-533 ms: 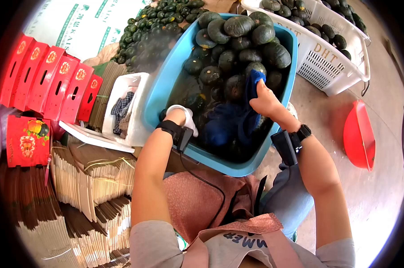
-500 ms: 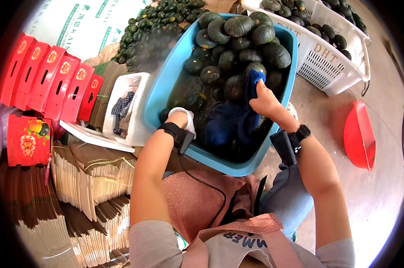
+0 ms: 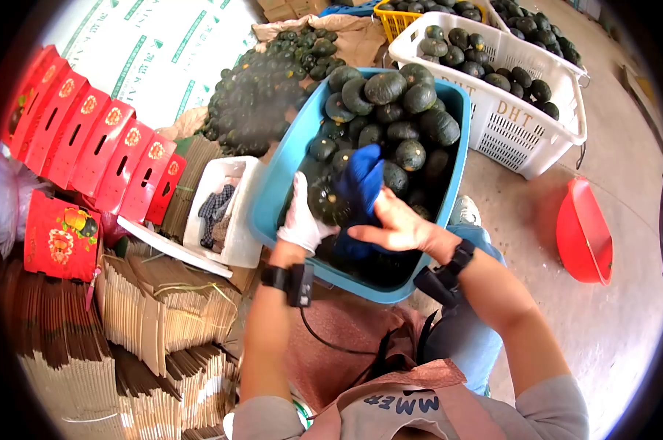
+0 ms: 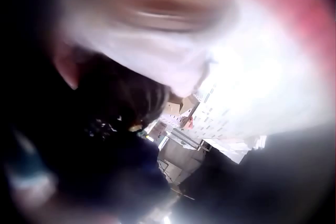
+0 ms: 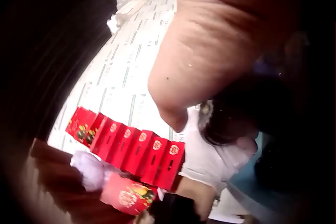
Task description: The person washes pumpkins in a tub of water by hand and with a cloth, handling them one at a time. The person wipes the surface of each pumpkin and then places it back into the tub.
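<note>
The left hand (image 3: 300,220), in a white glove, grips a dark green squash (image 3: 327,204) above the near left part of the blue tub (image 3: 267,192). Beside it the bare right hand (image 3: 396,224) holds a blue cloth (image 3: 362,180) against the right side of that squash. In the right wrist view the gloved hand (image 5: 212,155) cups the squash (image 5: 218,124) from below. The left wrist view shows the dark squash (image 4: 126,90) under the white glove, blurred. More squashes (image 3: 386,88) are heaped in the far part of the tub.
White crates (image 3: 518,139) of squashes stand at the upper right, a red basin (image 3: 582,235) on the floor at the right. Left are red boxes (image 3: 97,158), a foam box (image 3: 247,220) holding cloths and stacked flat cartons (image 3: 148,315). A squash pile (image 3: 254,99) lies beyond the tub.
The left hand has come up out of the tub's near left corner with a squash. The right hand has moved left, bringing the cloth to it. The head view has shifted.
</note>
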### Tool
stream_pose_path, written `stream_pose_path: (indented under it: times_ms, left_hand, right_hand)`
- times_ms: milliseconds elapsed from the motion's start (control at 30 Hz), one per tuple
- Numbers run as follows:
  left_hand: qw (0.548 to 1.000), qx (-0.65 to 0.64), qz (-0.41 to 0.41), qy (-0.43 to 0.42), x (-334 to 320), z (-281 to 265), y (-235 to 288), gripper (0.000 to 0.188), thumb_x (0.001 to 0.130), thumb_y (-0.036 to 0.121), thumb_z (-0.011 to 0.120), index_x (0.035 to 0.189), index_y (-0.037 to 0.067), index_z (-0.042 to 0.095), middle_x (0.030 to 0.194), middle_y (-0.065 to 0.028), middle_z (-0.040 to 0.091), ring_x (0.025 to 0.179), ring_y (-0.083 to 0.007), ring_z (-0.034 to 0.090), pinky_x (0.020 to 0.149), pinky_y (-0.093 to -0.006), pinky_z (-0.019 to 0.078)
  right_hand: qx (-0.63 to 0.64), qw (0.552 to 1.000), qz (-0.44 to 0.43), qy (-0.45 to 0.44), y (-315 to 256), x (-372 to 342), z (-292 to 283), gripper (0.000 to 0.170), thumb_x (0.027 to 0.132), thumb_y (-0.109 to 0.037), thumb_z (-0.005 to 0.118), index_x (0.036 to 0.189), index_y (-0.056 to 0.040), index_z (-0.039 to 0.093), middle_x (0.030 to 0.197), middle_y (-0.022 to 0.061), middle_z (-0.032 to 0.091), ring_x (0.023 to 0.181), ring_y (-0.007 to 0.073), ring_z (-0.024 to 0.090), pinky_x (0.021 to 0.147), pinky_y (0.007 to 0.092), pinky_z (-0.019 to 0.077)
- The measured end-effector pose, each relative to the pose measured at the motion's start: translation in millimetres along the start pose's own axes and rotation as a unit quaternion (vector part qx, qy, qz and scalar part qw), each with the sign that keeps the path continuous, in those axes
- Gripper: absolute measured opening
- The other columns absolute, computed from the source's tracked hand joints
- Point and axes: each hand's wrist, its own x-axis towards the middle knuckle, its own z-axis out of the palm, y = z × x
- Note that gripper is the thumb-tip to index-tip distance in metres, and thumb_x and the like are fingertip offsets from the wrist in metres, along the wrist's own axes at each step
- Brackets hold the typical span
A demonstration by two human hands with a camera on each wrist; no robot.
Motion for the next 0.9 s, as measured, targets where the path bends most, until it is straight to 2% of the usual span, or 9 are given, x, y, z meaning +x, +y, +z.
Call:
stream_pose_path:
  times_ms: [100, 167, 267, 433, 567, 633, 667, 800, 900]
  left_hand:
    - [0.978, -0.17, 0.082, -0.091, -3.3, 27.2, -25.8, 0.072, 0.094, 0.06, 0.034, 0.136, 0.002, 0.047, 0.133, -0.0137, 0.054, 0.122, -0.0299, 0.051, 0.106, -0.0438, 0.0377]
    - [0.974, -0.126, 0.141, -0.127, 0.2, 36.3, -28.9, 0.065, 0.096, 0.053, 0.036, 0.129, -0.002, 0.052, 0.128, -0.015, 0.058, 0.117, -0.0293, 0.054, 0.105, -0.0426, 0.0392]
    - [0.972, -0.17, 0.158, -0.035, 4.5, 39.6, -30.1, 0.042, 0.093, 0.037, 0.056, 0.117, 0.002, 0.059, 0.116, -0.0121, 0.064, 0.105, -0.0257, 0.061, 0.096, -0.04, 0.0475]
    - [0.951, -0.256, 0.16, 0.065, 9.9, 28.8, -24.5, 0.03, 0.093, 0.031, 0.058, 0.109, 0.006, 0.063, 0.109, -0.0096, 0.065, 0.098, -0.0234, 0.062, 0.091, -0.0383, 0.0499]
    - [0.932, -0.183, 0.295, 0.107, 15.3, 21.4, -26.3, 0.03, 0.091, 0.028, 0.062, 0.113, 0.007, 0.06, 0.108, -0.0072, 0.062, 0.097, -0.0204, 0.061, 0.089, -0.0354, 0.0504]
    - [0.927, -0.188, 0.318, 0.071, 12.5, 23.9, -25.9, 0.031, 0.093, 0.031, 0.06, 0.114, 0.007, 0.058, 0.107, -0.0078, 0.062, 0.097, -0.02, 0.061, 0.087, -0.0353, 0.0516]
    - [0.937, -0.158, 0.303, 0.081, 11.4, 26.7, -22.7, 0.043, 0.096, 0.046, 0.052, 0.117, 0.009, 0.053, 0.106, -0.009, 0.063, 0.097, -0.0226, 0.061, 0.087, -0.0399, 0.052]
    - [0.944, -0.163, 0.281, 0.056, -3.8, 32.8, -11.6, 0.047, 0.096, 0.051, 0.049, 0.115, 0.008, 0.053, 0.104, -0.0087, 0.063, 0.095, -0.0232, 0.062, 0.088, -0.0402, 0.0525]
    - [0.955, -0.154, 0.246, 0.056, -8.1, 25.4, -3.5, 0.049, 0.096, 0.053, 0.047, 0.111, 0.007, 0.056, 0.102, -0.0092, 0.063, 0.095, -0.0239, 0.062, 0.088, -0.0401, 0.0526]
  right_hand:
    - [0.053, 0.994, -0.05, 0.086, -1.4, 7.5, 17.9, 0.076, 0.087, -0.032, 0.064, 0.144, -0.001, 0.022, 0.14, 0.0259, 0.037, 0.132, 0.0415, 0.034, 0.112, 0.0435, 0.0248]
    - [-0.033, 0.986, -0.076, 0.146, -0.7, 13.9, 26.4, 0.069, 0.085, -0.027, 0.066, 0.136, 0.0062, 0.034, 0.133, 0.028, 0.042, 0.127, 0.0443, 0.038, 0.109, 0.045, 0.0305]
    - [-0.082, 0.986, -0.049, 0.138, -0.1, 19.6, 32.0, 0.063, 0.081, -0.022, 0.067, 0.129, 0.0086, 0.04, 0.127, 0.0271, 0.048, 0.12, 0.0434, 0.044, 0.107, 0.0445, 0.0338]
    - [-0.178, 0.966, -0.021, 0.186, -11.6, 27.4, 45.4, 0.06, 0.074, -0.016, 0.072, 0.124, 0.0063, 0.047, 0.118, 0.0208, 0.055, 0.108, 0.0389, 0.052, 0.095, 0.0403, 0.046]
    - [-0.124, 0.96, -0.032, 0.25, -27.4, 37.5, 43.7, 0.053, 0.065, -0.007, 0.077, 0.113, 0.0018, 0.056, 0.107, 0.0186, 0.059, 0.101, 0.0381, 0.055, 0.088, 0.0403, 0.0483]
    - [-0.093, 0.958, -0.025, 0.269, -33.6, 38.7, 47.4, 0.053, 0.064, -0.005, 0.077, 0.113, 0.001, 0.057, 0.104, 0.0185, 0.06, 0.097, 0.0387, 0.056, 0.086, 0.0406, 0.0488]
    - [-0.062, 0.954, -0.012, 0.294, -36.4, 38.0, 49.9, 0.054, 0.063, -0.004, 0.076, 0.113, 0.0002, 0.057, 0.101, 0.0183, 0.061, 0.094, 0.0394, 0.057, 0.085, 0.0409, 0.0492]
    - [0.214, 0.936, 0.143, 0.24, -37.9, 32.2, 48.4, 0.052, 0.077, -0.01, 0.079, 0.122, -0.0001, 0.055, 0.119, 0.0116, 0.063, 0.111, 0.0119, 0.055, 0.094, 0.0286, 0.0452]
    - [0.35, 0.907, 0.11, 0.204, -49.2, 28.9, 46.3, 0.055, 0.079, -0.008, 0.077, 0.127, 0.0013, 0.051, 0.12, 0.0073, 0.061, 0.11, 0.0103, 0.054, 0.097, 0.0284, 0.0424]
